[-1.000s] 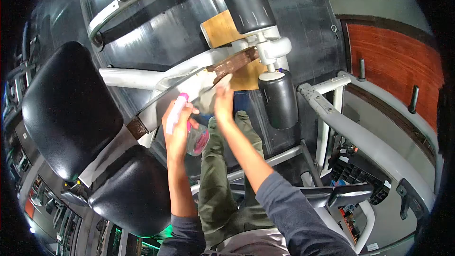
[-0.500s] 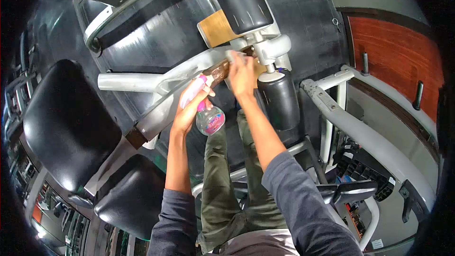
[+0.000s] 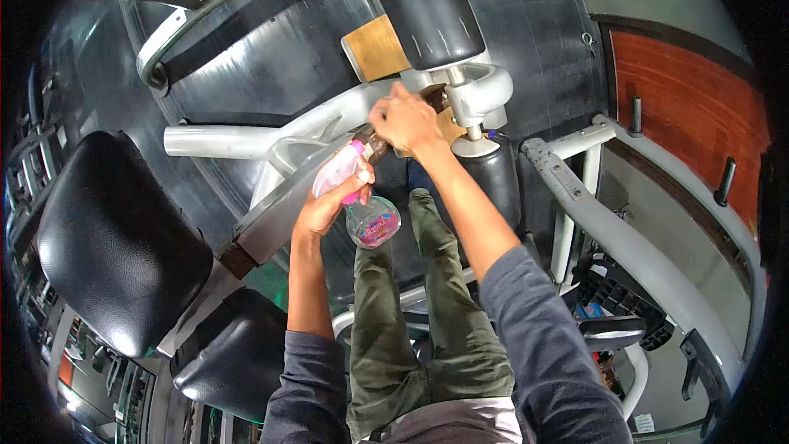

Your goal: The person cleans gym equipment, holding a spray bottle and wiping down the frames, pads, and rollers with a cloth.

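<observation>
My left hand (image 3: 326, 207) is wrapped round a small clear spray bottle (image 3: 376, 222) with a pink and white spray head and a colourful label. The bottle's nozzle points up toward the grey metal beam (image 3: 289, 195) of an exercise machine. On a brown, worn part of that beam, my right hand (image 3: 407, 122) presses down with curled fingers. Whatever lies under those fingers is hidden. Just beyond it sit the white roller bracket (image 3: 481, 90) and a black padded roller (image 3: 426, 12); a second black roller (image 3: 491, 182) is beside my right forearm.
Two black padded seat cushions (image 3: 119, 238) stand at the left. A wooden plate (image 3: 376, 48) lies behind the beam. Grey-white frame tubes (image 3: 649, 205) with pegs run along the right, near a reddish wooden panel (image 3: 682, 90). My legs (image 3: 382, 312) stand below the beam.
My right hand has slid left and slightly down along the beam, closer to the spray head. The left hand still holds the spray bottle in nearly the same place.
</observation>
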Available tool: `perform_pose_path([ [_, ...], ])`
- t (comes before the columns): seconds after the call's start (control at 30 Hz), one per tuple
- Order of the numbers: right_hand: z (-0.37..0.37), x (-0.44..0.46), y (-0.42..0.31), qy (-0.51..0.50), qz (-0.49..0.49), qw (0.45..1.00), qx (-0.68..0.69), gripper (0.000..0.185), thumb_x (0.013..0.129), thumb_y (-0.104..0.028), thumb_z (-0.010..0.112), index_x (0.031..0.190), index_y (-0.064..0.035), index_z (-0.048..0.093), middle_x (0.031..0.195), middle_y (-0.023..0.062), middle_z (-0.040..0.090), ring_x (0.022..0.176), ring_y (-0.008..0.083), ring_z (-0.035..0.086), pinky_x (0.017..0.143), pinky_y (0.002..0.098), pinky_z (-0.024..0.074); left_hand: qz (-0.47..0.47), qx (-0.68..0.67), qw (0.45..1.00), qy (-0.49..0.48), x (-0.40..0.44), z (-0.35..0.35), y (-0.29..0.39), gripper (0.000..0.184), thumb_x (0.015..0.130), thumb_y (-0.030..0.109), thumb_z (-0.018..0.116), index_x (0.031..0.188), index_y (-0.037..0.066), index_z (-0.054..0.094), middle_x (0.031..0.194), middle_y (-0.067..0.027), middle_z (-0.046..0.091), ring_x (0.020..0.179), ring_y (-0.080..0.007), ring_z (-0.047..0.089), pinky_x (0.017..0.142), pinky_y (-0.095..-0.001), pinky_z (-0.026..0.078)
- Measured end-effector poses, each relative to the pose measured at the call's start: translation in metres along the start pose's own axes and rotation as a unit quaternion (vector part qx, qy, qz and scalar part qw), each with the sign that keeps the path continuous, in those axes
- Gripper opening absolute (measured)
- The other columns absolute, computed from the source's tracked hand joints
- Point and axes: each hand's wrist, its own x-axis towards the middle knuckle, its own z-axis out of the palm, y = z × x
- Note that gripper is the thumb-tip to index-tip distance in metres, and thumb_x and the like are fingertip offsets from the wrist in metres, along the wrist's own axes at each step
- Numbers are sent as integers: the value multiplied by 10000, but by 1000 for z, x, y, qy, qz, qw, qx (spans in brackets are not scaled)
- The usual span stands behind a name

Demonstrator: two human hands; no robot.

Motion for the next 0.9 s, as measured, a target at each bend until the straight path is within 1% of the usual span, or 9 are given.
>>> perform_pose_path([
  [0.1,-10,17,6,-54,-134,989,-27,412,909,-460,494,1140,-208,725,1434,207,483,1271,351,526,1056,453,426,-10,-4,1000,-2,2,-4,0,187,914,231,689,925,66,602,799,-15,586,681,-123,562,652,-276,444],
  [0.27,-1,58,14,-119,89,987,-58,510,926,-447,462,1147,-57,705,1376,203,541,1236,339,562,1030,444,446,-19,-23,1000,-5,4,-1,3,192,919,242,681,927,66,604,792,-11,581,679,-114,551,643,-271,430],
  [0.37,5,55,0,-102,95,979,-150,462,930,-414,453,1145,-98,713,1370,189,554,1234,334,562,1035,430,443,-17,-31,999,-6,5,-4,0,197,920,247,681,932,66,603,793,-10,579,681,-114,551,646,-271,430],
  [0.5,-18,25,6,-182,-73,978,-65,341,902,-377,529,1158,-253,716,1222,137,572,1173,317,574,1005,409,445,-23,-42,999,-24,6,-5,2,206,920,253,681,940,65,600,802,-12,579,677,-117,549,645,-273,432],
  [0.57,-8,7,26,-72,-170,978,97,338,902,-362,566,1181,-228,703,1137,129,542,1100,326,584,980,430,449,-28,-50,998,-16,6,-5,1,206,920,254,681,938,66,600,804,-12,579,674,-117,548,643,-273,429],
  [0.63,2,-22,23,-33,-107,986,124,363,949,-351,552,1259,-190,653,1148,149,543,1095,334,572,992,427,437,-31,-54,998,-10,7,-5,1,207,920,256,682,936,67,599,805,-12,579,671,-118,546,641,-273,427],
  [0.7,31,-34,24,161,65,953,248,370,998,-332,504,1339,-208,577,1180,159,513,1114,359,556,983,432,438,-34,-50,998,-22,7,-6,2,214,917,270,681,929,71,601,805,-9,580,669,-119,545,637,-273,421],
  [0.77,68,-35,22,316,60,905,277,412,1030,-231,459,1424,-113,481,1182,225,496,1079,369,508,992,427,409,-32,-46,998,-18,7,-4,4,217,916,277,680,924,74,603,800,-7,580,668,-119,546,636,-272,419],
  [0.9,83,-54,-8,324,210,840,382,473,1043,-266,437,1475,-77,406,1306,221,490,1224,346,473,1082,399,334,-35,-19,999,-7,5,-2,7,230,917,303,671,903,82,608,782,-1,576,660,-119,543,635,-271,416],
])
